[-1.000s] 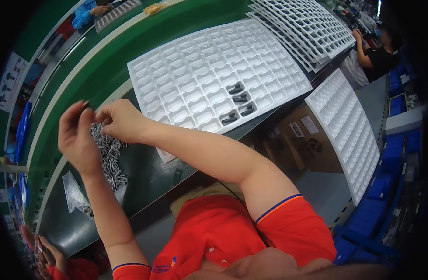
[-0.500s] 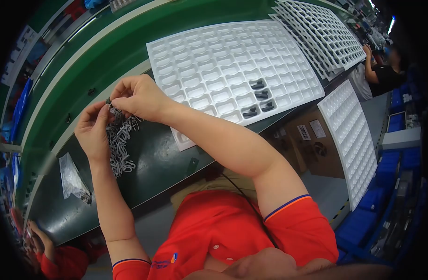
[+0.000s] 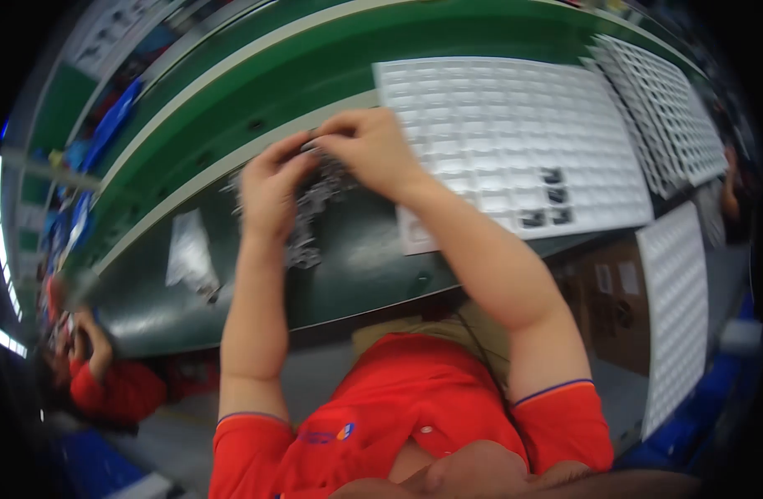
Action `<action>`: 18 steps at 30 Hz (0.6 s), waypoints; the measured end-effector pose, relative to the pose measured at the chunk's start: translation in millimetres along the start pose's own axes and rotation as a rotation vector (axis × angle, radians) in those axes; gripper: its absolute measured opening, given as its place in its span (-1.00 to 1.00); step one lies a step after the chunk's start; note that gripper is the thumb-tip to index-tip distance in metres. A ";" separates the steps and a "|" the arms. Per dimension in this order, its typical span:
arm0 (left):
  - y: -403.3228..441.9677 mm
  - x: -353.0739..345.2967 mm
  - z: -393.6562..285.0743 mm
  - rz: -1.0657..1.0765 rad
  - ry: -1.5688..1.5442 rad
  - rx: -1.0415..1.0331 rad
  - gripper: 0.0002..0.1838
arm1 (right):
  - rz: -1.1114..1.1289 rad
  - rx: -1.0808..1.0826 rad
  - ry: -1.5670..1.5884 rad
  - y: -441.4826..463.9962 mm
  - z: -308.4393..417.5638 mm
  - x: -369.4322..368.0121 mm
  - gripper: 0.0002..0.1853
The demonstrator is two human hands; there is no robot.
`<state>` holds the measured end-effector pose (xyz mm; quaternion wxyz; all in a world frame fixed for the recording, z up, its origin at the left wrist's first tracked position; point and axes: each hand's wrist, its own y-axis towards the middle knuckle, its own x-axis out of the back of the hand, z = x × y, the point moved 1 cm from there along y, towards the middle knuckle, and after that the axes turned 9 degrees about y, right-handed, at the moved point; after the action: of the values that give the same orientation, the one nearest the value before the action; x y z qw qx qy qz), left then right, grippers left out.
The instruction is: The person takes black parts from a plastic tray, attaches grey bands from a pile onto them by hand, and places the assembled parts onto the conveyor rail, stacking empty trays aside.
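My left hand [image 3: 269,190] and my right hand [image 3: 371,154] meet above a heap of grey wire-like loops [image 3: 305,249] on the dark green table. Fingertips of both are pinched together on a small dark piece [image 3: 311,140], mostly covered by the fingers and blurred, so its kind cannot be made out. Right of my hands lies a white plastic tray [image 3: 448,108] with rows of shallow pockets. Several small black parts [image 3: 556,195] sit in pockets near the tray's front right.
A clear plastic bag [image 3: 188,254] lies left of the heap. Stacked white trays [image 3: 664,108] stand at the back right, and another tray [image 3: 676,308] leans by a cardboard box [image 3: 618,308]. A co-worker in red [image 3: 119,387] sits at the left; another person's arm [image 3: 730,187] shows far right.
The head view has swung, so the table, tray and hands appear farther right and are blurred. Both hands stay pinched together over the heap. The black parts remain in their pockets.
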<state>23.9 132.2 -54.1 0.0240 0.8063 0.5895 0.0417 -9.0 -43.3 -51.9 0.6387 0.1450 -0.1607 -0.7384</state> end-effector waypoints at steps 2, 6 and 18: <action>-0.7 1.5 5.7 0.024 -0.083 0.025 -0.57 | -0.014 -0.075 0.053 1.5 3.5 0.4 -0.82; 0.0 3.7 8.2 0.026 -0.063 0.016 -0.57 | 0.002 -0.139 0.130 -0.2 -0.4 -5.2 -0.85; -4.6 -3.5 0.2 0.056 -0.055 0.007 -0.59 | -0.023 -0.063 -0.054 -0.8 -1.3 -7.5 -0.87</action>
<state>18.5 130.3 -54.8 0.0361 0.8234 0.5660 0.0182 -8.1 -35.9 -53.3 0.6297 0.1068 -0.1528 -0.7541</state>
